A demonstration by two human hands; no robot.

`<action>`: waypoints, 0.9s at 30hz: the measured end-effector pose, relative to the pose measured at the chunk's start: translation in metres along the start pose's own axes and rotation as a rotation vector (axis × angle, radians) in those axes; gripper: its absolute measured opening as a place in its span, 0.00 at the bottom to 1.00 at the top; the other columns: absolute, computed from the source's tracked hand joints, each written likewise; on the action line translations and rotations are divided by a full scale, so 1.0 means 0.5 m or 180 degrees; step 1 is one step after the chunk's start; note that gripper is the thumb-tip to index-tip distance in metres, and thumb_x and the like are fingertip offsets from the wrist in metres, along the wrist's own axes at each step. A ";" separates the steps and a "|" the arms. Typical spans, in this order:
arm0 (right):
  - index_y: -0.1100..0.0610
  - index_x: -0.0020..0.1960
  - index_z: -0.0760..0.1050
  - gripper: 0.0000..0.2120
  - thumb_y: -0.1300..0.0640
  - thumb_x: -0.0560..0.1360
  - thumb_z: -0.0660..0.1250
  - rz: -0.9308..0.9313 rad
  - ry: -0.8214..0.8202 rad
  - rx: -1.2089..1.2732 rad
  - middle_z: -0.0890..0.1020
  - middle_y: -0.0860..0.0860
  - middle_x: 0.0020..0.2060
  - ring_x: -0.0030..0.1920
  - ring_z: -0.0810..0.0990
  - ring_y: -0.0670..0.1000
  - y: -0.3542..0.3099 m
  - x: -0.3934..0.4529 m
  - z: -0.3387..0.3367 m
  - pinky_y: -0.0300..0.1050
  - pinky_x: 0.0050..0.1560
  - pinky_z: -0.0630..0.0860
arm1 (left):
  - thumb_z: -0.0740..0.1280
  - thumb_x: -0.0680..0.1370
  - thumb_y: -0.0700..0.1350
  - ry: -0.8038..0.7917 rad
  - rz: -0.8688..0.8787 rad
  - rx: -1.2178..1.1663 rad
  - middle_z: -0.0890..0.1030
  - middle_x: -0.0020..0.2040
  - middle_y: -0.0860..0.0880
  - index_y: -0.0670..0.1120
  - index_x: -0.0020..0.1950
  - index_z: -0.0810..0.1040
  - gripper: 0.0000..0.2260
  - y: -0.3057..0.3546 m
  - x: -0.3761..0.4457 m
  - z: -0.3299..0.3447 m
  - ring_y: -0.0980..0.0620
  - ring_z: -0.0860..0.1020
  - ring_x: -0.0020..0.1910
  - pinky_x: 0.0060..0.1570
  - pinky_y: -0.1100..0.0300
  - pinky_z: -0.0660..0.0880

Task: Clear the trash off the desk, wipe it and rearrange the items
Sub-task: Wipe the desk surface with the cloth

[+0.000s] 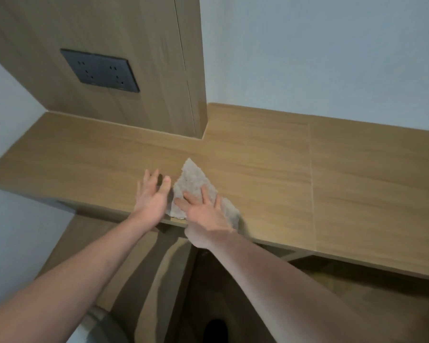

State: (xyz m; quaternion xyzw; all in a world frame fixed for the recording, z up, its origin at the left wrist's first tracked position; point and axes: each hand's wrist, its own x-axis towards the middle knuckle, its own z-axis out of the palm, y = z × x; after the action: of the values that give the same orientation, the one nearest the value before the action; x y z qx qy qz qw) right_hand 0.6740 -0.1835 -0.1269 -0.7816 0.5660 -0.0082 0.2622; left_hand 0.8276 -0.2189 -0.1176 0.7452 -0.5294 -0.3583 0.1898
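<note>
Two hands over the desk [258,154], close together but not touching. Right hand [203,211] flat, fingers straight and spread, pressed down on one cloth [193,180]. Left hand [151,196] just left of the cloth, fingers straight and relaxed, thumb up, held open with nothing in it; whether resting on the desk or raised just above it, not clear.

One cloth only: pale grey, mottled, roughly triangular, spread flat on the desk near its front edge, one corner pointed toward the back, the lower part hidden beneath the right hand, a bit of it reaching the front edge.

One desk, light wood grain, long, run along the wall, with a single thin seam across its top well to the right of the cloth. Top otherwise bare wood around the cloth.

Behind the desk, beyond and left of the cloth, one tall wooden panel [124,58] in matching grain, stood on the desk's back edge, with a narrow vertical joint down its right part. On that panel, one dark socket plate [99,70], tilted in the wide-angle view, several small outlet holes visible.

White wall [320,50] to the right of the panel, above the desk's back edge. Below the desk's front edge, shadowed floor and indistinct dark shapes, too dim to tell.
</note>
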 end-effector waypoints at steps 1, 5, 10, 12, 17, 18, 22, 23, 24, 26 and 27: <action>0.42 0.83 0.53 0.40 0.66 0.79 0.63 -0.0079 0.0114 -0.0099 0.51 0.45 0.84 0.84 0.39 0.59 0.011 -0.020 0.026 0.69 0.80 0.39 | 0.51 0.86 0.62 -0.0027 -0.0054 0.0213 0.45 0.85 0.51 0.54 0.85 0.55 0.28 -0.006 0.006 0.010 0.45 0.42 0.84 0.81 0.41 0.41; 0.42 0.83 0.54 0.36 0.60 0.81 0.66 -0.0145 0.0628 -0.0183 0.55 0.43 0.83 0.84 0.45 0.55 0.124 -0.145 0.061 0.64 0.82 0.46 | 0.54 0.76 0.77 -0.0345 0.0069 0.1506 0.33 0.84 0.50 0.55 0.84 0.39 0.47 -0.048 0.006 0.053 0.41 0.30 0.81 0.75 0.41 0.29; 0.35 0.83 0.46 0.35 0.53 0.84 0.60 0.0582 0.0607 -0.0343 0.48 0.35 0.82 0.83 0.48 0.45 0.292 -0.310 -0.001 0.53 0.83 0.48 | 0.54 0.54 0.89 -0.0767 0.0060 0.2142 0.24 0.80 0.48 0.55 0.80 0.25 0.69 -0.043 0.005 0.048 0.36 0.27 0.79 0.76 0.34 0.32; 0.34 0.82 0.52 0.32 0.53 0.84 0.61 0.0941 0.0641 -0.0120 0.51 0.33 0.80 0.82 0.56 0.44 0.334 -0.338 -0.043 0.47 0.81 0.54 | 0.57 0.56 0.88 -0.0930 0.0066 0.2293 0.25 0.80 0.47 0.53 0.80 0.25 0.69 -0.031 0.006 0.038 0.33 0.29 0.79 0.77 0.32 0.36; 0.41 0.79 0.67 0.28 0.60 0.83 0.64 0.1137 0.1273 0.0405 0.60 0.37 0.81 0.80 0.62 0.45 0.325 -0.254 -0.149 0.49 0.78 0.66 | 0.64 0.59 0.84 -0.0947 0.0050 0.2356 0.30 0.82 0.45 0.51 0.82 0.30 0.69 -0.003 -0.004 0.027 0.32 0.34 0.80 0.78 0.31 0.41; 0.43 0.79 0.67 0.28 0.61 0.83 0.64 0.1003 0.1372 0.0450 0.61 0.39 0.81 0.80 0.61 0.45 0.307 -0.226 -0.162 0.49 0.79 0.64 | 0.65 0.59 0.84 -0.0936 0.0047 0.2352 0.30 0.82 0.45 0.51 0.83 0.31 0.69 0.001 -0.004 0.026 0.32 0.35 0.81 0.78 0.32 0.41; 0.42 0.80 0.64 0.30 0.63 0.83 0.61 0.0644 0.1000 0.0466 0.58 0.42 0.83 0.82 0.55 0.49 0.228 -0.148 -0.143 0.53 0.83 0.56 | 0.68 0.59 0.82 -0.0925 -0.0106 0.2326 0.33 0.83 0.47 0.51 0.83 0.33 0.69 0.012 -0.002 0.027 0.33 0.38 0.82 0.79 0.33 0.46; 0.42 0.81 0.63 0.30 0.62 0.83 0.61 0.0647 0.0764 0.0429 0.56 0.43 0.83 0.83 0.52 0.52 0.220 -0.145 -0.114 0.56 0.83 0.53 | 0.69 0.60 0.81 -0.0935 -0.0128 0.2305 0.34 0.84 0.47 0.50 0.83 0.34 0.68 0.013 -0.004 0.029 0.33 0.39 0.82 0.80 0.34 0.47; 0.42 0.82 0.60 0.30 0.61 0.83 0.60 0.0660 0.0542 0.0314 0.53 0.44 0.84 0.84 0.49 0.54 0.216 -0.152 -0.082 0.60 0.83 0.49 | 0.69 0.61 0.80 -0.0935 -0.0116 0.2309 0.35 0.84 0.46 0.50 0.84 0.36 0.67 0.013 -0.010 0.031 0.33 0.40 0.82 0.80 0.35 0.49; 0.42 0.84 0.52 0.32 0.57 0.85 0.60 0.0685 0.0369 -0.0059 0.44 0.45 0.84 0.84 0.40 0.55 0.221 -0.186 -0.029 0.62 0.82 0.39 | 0.67 0.65 0.79 -0.0867 0.0039 0.2417 0.40 0.85 0.45 0.48 0.84 0.39 0.62 0.019 -0.021 0.038 0.34 0.44 0.83 0.80 0.38 0.53; 0.42 0.84 0.48 0.32 0.55 0.85 0.59 0.0669 0.0390 -0.0165 0.41 0.44 0.84 0.83 0.37 0.54 0.229 -0.205 -0.017 0.61 0.81 0.36 | 0.66 0.68 0.77 -0.0843 0.0169 0.2539 0.42 0.85 0.45 0.48 0.84 0.41 0.59 0.028 -0.028 0.043 0.36 0.49 0.83 0.80 0.39 0.55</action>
State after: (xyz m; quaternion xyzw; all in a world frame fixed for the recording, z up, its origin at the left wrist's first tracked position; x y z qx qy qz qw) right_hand 0.5338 -0.1210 -0.1385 -0.7225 0.6597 -0.0138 0.2063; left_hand 0.8003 -0.2090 -0.1180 0.6939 -0.6654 -0.2131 -0.1742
